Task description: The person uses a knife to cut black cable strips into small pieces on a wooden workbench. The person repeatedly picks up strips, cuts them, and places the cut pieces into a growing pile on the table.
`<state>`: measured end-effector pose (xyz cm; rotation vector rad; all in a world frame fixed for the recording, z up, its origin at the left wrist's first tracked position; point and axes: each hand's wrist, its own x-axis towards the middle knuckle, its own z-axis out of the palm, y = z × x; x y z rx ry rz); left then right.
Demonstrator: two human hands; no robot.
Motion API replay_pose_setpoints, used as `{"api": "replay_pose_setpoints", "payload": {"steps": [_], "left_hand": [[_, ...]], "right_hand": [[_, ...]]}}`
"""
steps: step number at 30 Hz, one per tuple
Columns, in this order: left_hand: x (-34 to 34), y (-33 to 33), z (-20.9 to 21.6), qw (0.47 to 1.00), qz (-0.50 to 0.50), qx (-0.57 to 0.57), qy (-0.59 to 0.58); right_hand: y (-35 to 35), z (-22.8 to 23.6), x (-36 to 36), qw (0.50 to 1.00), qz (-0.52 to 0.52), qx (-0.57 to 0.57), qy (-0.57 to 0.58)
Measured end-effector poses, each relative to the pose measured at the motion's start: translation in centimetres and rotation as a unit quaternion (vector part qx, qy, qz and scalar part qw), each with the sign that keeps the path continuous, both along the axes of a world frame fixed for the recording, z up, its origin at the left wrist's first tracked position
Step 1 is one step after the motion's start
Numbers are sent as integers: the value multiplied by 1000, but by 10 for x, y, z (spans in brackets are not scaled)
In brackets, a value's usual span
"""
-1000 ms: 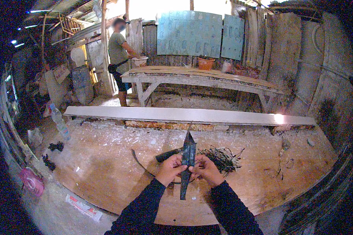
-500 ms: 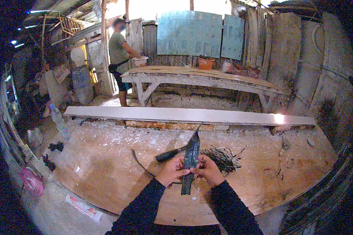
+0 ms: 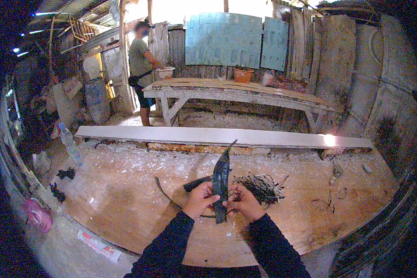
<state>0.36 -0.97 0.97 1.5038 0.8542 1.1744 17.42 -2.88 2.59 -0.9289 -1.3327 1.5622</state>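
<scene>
A long black strip, like rubber, [image 3: 221, 178] stands up between my hands over the wooden board, its far end tapering to a curled point. My left hand [image 3: 201, 200] pinches its left edge with the thumb across the front. On the opposite edge, my right hand [image 3: 243, 203] grips the strip between thumb and fingers. Behind my left hand lies a dark rod-like piece [image 3: 194, 185], partly hidden. A thin curved dark strip [image 3: 164, 191] runs under that hand. Just beyond my right hand sits a tangled heap of thin black strands [image 3: 264, 189].
The wooden board [image 3: 125, 217] has a raised white ledge [image 3: 217, 135] along its far side. Two black bundles [image 3: 66, 173] and a clear plastic bottle [image 3: 70, 143] are at the left. Farther off, a person [image 3: 139, 65] stands at a long bench [image 3: 245, 92] holding an orange pot [image 3: 243, 75].
The black strip has turned and tilted slightly, its pointed end shifting and its near end drawing up. Both hands keep hold of it, moving only a little.
</scene>
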Motion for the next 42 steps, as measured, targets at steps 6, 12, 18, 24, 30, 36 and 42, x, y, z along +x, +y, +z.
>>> {"api": "replay_pose_setpoints", "payload": {"steps": [6, 12, 18, 24, 30, 36, 42], "left_hand": [[-2, 6, -8, 998, -34, 18, -42], [-4, 3, -3, 1000, -7, -16, -15], [-3, 1, 4, 997, -24, -36, -61], [-3, 1, 5, 997, 22, -38, -65], [-7, 0, 9, 992, 46, -57, -104], [-14, -3, 21, 991, 117, -63, 5], [-11, -5, 21, 988, 35, -110, -97]], "right_hand": [[-1, 0, 0, 1000, -12, -10, 20], [-2, 5, 3, 1000, 4, 13, -3], [-3, 1, -2, 996, 29, 25, -77], [-6, -3, -2, 997, 59, 29, -43], [-3, -13, -7, 972, 186, 77, -119], [-9, -14, -6, 947, 292, 40, -124], [-17, 1, -7, 937, 297, -17, -182]]}}
